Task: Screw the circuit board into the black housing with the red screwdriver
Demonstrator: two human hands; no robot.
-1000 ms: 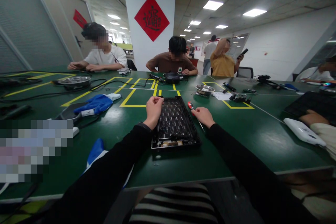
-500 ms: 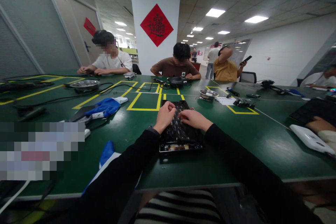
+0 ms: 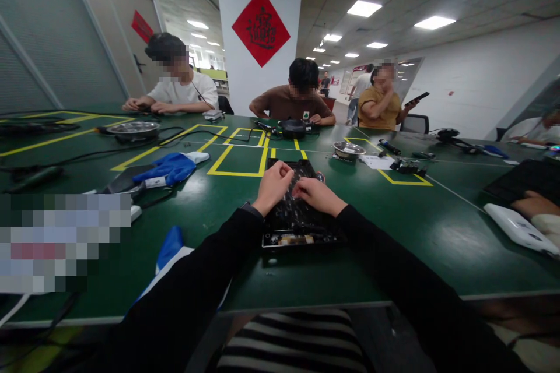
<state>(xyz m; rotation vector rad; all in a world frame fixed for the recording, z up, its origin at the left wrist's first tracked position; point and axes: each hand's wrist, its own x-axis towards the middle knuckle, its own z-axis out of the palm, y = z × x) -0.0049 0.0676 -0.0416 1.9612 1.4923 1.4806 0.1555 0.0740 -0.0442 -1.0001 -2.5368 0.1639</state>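
Note:
A black, flat electronic device (image 3: 289, 218) with its inside exposed lies on the green table (image 3: 371, 271) in front of me. Small parts show across its dark interior, and a gold-coloured strip runs along its near edge. My left hand (image 3: 275, 183) is over its left side, fingers curled and pinched together. Over the right side, my right hand (image 3: 317, 193) is closed too, fingertips close to those of the left. Whatever the fingertips hold, if anything, is too small or hidden to make out.
Blue-and-white gloves (image 3: 172, 169) lie to the left, with another blue-and-white item (image 3: 168, 250) by my left forearm. Metal bowls (image 3: 349, 150) and black cables (image 3: 87, 154) sit farther back. A white device (image 3: 518, 230) lies at right beside another person's hand (image 3: 536, 208). Several people sit around the table.
The view has tilted slightly, so the scene sits a little higher. My hands stay over the device, the right one shifted slightly left. The person in yellow has lowered an arm.

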